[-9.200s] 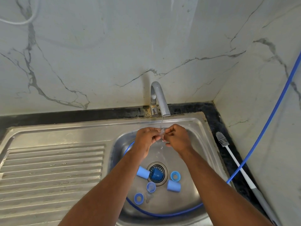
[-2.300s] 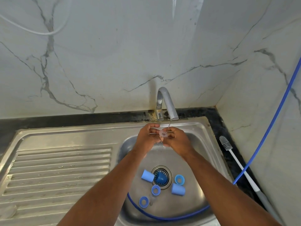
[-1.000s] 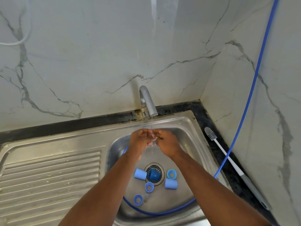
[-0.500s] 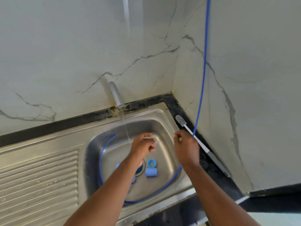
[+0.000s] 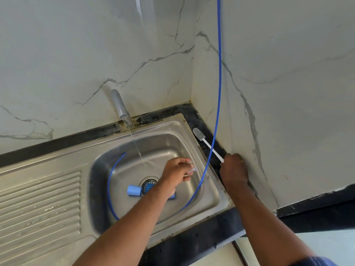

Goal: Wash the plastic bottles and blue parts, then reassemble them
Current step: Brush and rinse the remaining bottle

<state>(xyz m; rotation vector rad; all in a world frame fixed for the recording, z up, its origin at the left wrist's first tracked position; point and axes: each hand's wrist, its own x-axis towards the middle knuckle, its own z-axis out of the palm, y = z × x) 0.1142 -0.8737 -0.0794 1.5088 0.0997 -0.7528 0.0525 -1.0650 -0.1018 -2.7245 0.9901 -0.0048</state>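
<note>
My left hand (image 5: 177,170) hovers over the sink basin (image 5: 211,196) and pinches a small clear plastic piece (image 5: 192,170) between its fingers. My right hand (image 5: 233,168) is on the dark counter at the right wall, its fingers curled round the white handle of a bottle brush (image 5: 206,144) with a grey bristle head. A light blue cap (image 5: 133,190) lies on its side beside the drain (image 5: 148,184). Another blue part (image 5: 172,196) shows only as an edge under my left forearm.
The grey tap (image 5: 120,104) runs a thin stream of water into the basin. A blue hose (image 5: 219,73) hangs down the right wall and loops round the basin floor. The ribbed steel draining board (image 5: 38,204) lies to the left. Marble walls meet in the corner.
My right hand left the clear piece, moved right to the counter and took hold of the brush handle. My left hand kept the clear piece. The view swung right.
</note>
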